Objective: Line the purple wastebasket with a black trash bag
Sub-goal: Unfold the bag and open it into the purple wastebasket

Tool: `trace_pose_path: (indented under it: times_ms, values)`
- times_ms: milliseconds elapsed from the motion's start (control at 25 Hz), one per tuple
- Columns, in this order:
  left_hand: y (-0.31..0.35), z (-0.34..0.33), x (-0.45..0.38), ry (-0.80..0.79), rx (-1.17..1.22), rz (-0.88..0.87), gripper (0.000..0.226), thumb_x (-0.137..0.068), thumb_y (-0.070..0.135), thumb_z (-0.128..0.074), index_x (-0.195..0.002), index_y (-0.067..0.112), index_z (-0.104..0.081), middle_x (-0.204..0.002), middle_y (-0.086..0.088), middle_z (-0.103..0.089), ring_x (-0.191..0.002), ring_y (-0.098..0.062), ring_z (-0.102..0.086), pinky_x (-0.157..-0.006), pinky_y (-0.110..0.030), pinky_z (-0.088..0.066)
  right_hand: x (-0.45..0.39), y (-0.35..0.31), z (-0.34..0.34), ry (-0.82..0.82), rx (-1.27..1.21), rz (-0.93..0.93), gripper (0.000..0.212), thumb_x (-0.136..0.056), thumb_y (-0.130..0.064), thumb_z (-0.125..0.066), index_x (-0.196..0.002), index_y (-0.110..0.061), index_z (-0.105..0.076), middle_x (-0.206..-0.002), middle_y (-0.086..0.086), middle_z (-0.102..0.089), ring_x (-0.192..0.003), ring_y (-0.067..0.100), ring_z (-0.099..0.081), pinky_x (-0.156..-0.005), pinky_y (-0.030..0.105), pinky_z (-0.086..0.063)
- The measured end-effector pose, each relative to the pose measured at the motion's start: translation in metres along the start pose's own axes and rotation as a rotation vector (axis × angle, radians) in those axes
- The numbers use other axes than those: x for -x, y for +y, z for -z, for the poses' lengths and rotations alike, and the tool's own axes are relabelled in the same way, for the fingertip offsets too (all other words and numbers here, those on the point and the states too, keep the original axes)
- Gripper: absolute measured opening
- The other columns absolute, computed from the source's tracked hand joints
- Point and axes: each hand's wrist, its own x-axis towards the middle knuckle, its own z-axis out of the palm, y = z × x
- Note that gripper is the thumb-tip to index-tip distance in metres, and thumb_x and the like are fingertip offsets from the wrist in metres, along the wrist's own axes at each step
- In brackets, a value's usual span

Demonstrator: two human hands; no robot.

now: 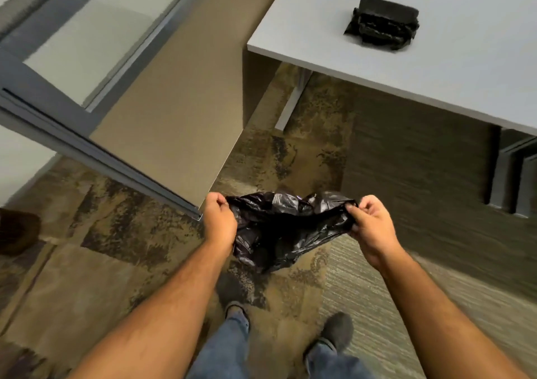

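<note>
A crumpled black trash bag hangs in front of me above the carpet, stretched between both hands. My left hand pinches its left edge. My right hand pinches its right edge, fingers curled on the plastic. The bag sags down below the hands. No purple wastebasket is in view.
A grey table stands at the upper right with a folded stack of black bags on it. A tan partition with a grey frame runs along the left. My two shoes stand on the patterned carpet below. A brown shoe shows at the left edge.
</note>
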Motion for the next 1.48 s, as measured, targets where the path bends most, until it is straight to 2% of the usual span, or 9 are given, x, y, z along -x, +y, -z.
trace_pose_path:
  times_ms: [280, 520, 640, 720, 800, 960, 1200, 1360, 1480]
  values:
    - [-0.043, -0.019, -0.074, -0.389, -0.266, -0.501, 0.031, -0.082, -0.012, -0.057, -0.063, 0.008, -0.071, -0.076, -0.004, -0.067, -0.073, -0.017, -0.063, -0.070, -0.019, -0.045, -0.046, 0.079, -0.054, 0.245, 0.191, 0.142, 0.044, -0.085, 0.015, -0.042, -0.074, -0.019, -0.068, -0.077, 0.004, -0.064, -0.075, 0.021, -0.052, -0.070, 0.038, -0.038]
    - [-0.129, -0.098, -0.128, -0.402, -0.453, -0.551, 0.007, -0.087, 0.021, -0.073, -0.086, 0.018, -0.079, -0.085, 0.008, -0.063, -0.074, -0.016, -0.065, -0.067, -0.033, -0.055, -0.144, 0.167, -0.056, 0.370, 0.278, 0.066, 0.047, -0.087, 0.006, -0.044, -0.080, -0.022, -0.081, -0.092, -0.002, -0.081, -0.087, 0.015, -0.076, -0.067, 0.028, -0.056]
    - [-0.181, -0.147, -0.152, -0.378, -0.538, -0.575, 0.024, -0.092, 0.027, -0.073, -0.112, 0.015, -0.080, -0.100, 0.001, -0.067, -0.085, -0.023, -0.068, -0.072, -0.031, -0.053, -0.195, 0.216, -0.048, 0.394, 0.372, 0.056, 0.045, -0.086, 0.004, -0.047, -0.075, -0.025, -0.079, -0.089, -0.004, -0.080, -0.084, 0.016, -0.076, -0.061, 0.024, -0.056]
    - [-0.210, -0.174, -0.166, -0.420, -0.583, -0.580, 0.035, -0.094, 0.029, -0.071, -0.126, 0.014, -0.075, -0.112, -0.003, -0.068, -0.097, -0.027, -0.069, -0.079, -0.034, -0.055, -0.221, 0.246, -0.041, 0.346, 0.542, 0.061, 0.032, -0.086, -0.005, -0.061, -0.077, -0.028, -0.080, -0.088, -0.009, -0.080, -0.084, 0.014, -0.077, -0.069, 0.030, -0.060]
    - [-0.229, -0.197, -0.181, -0.456, -0.656, -0.622, 0.047, -0.093, 0.034, -0.071, -0.137, 0.016, -0.068, -0.123, -0.003, -0.066, -0.106, -0.026, -0.067, -0.085, -0.036, -0.056, -0.243, 0.268, -0.036, 0.226, 0.742, 0.064, 0.024, -0.080, -0.015, -0.076, -0.100, -0.024, -0.085, -0.103, -0.006, -0.081, -0.097, 0.016, -0.077, -0.086, 0.037, -0.064]
    - [-0.245, -0.227, -0.219, -0.434, -0.750, -0.811, 0.062, -0.086, 0.044, -0.076, -0.142, 0.022, -0.062, -0.125, -0.002, -0.060, -0.100, -0.031, -0.068, -0.078, -0.039, -0.058, -0.288, 0.289, -0.030, 0.009, 1.123, 0.202, 0.062, -0.072, -0.017, -0.086, -0.132, -0.016, -0.076, -0.126, 0.008, -0.072, -0.120, 0.028, -0.068, -0.103, 0.038, -0.055]
    - [-0.251, -0.257, -0.275, -0.404, -0.985, -0.828, 0.109, -0.052, 0.087, -0.074, -0.138, 0.022, -0.058, -0.123, 0.000, -0.050, -0.101, -0.034, -0.068, -0.076, -0.050, -0.060, -0.364, 0.285, -0.018, -0.047, 1.262, 0.226, 0.051, -0.071, -0.006, -0.083, -0.121, -0.012, -0.078, -0.105, 0.009, -0.078, -0.101, 0.029, -0.076, -0.088, 0.045, -0.063]
    - [-0.274, -0.265, -0.284, -0.464, -1.066, -0.717, 0.106, -0.042, 0.099, -0.061, -0.124, 0.031, -0.063, -0.106, 0.005, -0.044, -0.103, -0.030, -0.067, -0.084, -0.048, -0.059, -0.386, 0.297, -0.008, -0.179, 1.340, 0.105, 0.024, -0.076, -0.007, -0.085, -0.099, -0.008, -0.080, -0.088, 0.003, -0.075, -0.084, 0.017, -0.068, -0.070, 0.030, -0.054]
    - [-0.292, -0.248, -0.282, -0.564, -0.976, -0.571, 0.116, -0.035, 0.089, -0.077, -0.132, 0.029, -0.057, -0.113, 0.003, -0.044, -0.111, -0.025, -0.061, -0.100, -0.047, -0.056, -0.370, 0.306, 0.006, -0.245, 1.397, 0.102, 0.033, -0.072, -0.018, -0.094, -0.096, -0.018, -0.071, -0.094, -0.002, -0.076, -0.078, 0.007, -0.067, -0.059, 0.016, -0.051]
